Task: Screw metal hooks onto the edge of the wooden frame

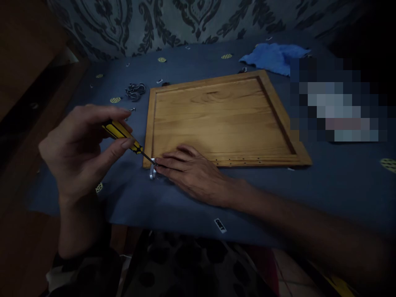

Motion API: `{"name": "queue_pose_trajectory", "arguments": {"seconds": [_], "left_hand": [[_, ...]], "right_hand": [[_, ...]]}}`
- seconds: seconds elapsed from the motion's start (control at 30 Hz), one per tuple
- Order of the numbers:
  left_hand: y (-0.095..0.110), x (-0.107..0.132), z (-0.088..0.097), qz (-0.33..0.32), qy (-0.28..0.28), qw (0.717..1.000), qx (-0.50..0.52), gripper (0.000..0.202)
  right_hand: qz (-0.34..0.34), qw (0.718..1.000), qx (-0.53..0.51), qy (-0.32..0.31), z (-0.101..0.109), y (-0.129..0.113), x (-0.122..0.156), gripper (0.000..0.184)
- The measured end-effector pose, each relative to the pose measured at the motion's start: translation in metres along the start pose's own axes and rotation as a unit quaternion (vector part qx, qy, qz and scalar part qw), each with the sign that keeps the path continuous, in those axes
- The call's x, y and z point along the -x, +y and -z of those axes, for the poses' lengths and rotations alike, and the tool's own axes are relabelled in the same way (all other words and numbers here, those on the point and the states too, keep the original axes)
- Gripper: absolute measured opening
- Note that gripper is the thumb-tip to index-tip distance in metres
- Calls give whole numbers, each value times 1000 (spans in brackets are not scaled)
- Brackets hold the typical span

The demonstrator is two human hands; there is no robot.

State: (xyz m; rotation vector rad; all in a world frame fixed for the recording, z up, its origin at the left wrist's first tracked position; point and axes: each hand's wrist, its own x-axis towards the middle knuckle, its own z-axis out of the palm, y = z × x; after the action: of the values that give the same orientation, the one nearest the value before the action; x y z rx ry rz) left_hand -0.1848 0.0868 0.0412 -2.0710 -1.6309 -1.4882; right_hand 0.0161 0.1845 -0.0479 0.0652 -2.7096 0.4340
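Observation:
My left hand is closed around the yellow-and-black handle of a screwdriver. The screwdriver slants down to the right, and its tip meets a small shiny metal fitting at the near left corner of a framed wooden panel. Across the panel's near edge lies my right hand, its fingers stretched out flat and their tips beside the fitting and the screwdriver tip. What may be under those fingertips is hidden. Several small dark holes run along the near rail of the panel.
A blue-grey patterned cloth covers the surface. Left of the panel lie a coiled dark cable and a small screw. A bright blue cloth is at the back right, near a pixelated patch. A patterned backrest stands behind.

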Motion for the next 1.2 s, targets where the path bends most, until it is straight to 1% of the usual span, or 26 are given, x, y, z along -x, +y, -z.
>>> {"name": "queue_pose_trajectory", "arguments": {"seconds": [0.13, 0.23, 0.33, 0.5, 0.6, 0.7, 0.87, 1.07, 1.2], "left_hand": [[-2, 0, 1, 10, 2, 1000, 6, 39], [-3, 0, 2, 4, -1, 1000, 8, 39], [-4, -1, 3, -5, -8, 1000, -2, 43], [-4, -2, 6, -34, -45, 998, -1, 48], [-4, -2, 7, -52, -48, 997, -19, 48], [-4, -3, 7, -56, -46, 997, -25, 47], [-4, -3, 7, -44, -43, 998, -22, 48], [-2, 1, 5, -1, -41, 999, 13, 47], [-2, 1, 5, 9, -38, 999, 0, 46]], "right_hand": [[5, 1000, 2, 12, -3, 1, 0, 35], [7, 1000, 2, 16, -5, 2, 0, 35], [2, 1000, 2, 9, -4, 1, 1, 35], [-1, 1000, 3, 6, -3, 1, 0, 34], [2, 1000, 5, 11, -4, 2, 0, 34], [5, 1000, 6, 17, -5, 2, 0, 33], [2, 1000, 6, 10, -4, 1, 1, 35], [5, 1000, 2, 6, -4, 2, 1, 36], [1, 1000, 3, 7, -4, 2, 1, 35]]}}
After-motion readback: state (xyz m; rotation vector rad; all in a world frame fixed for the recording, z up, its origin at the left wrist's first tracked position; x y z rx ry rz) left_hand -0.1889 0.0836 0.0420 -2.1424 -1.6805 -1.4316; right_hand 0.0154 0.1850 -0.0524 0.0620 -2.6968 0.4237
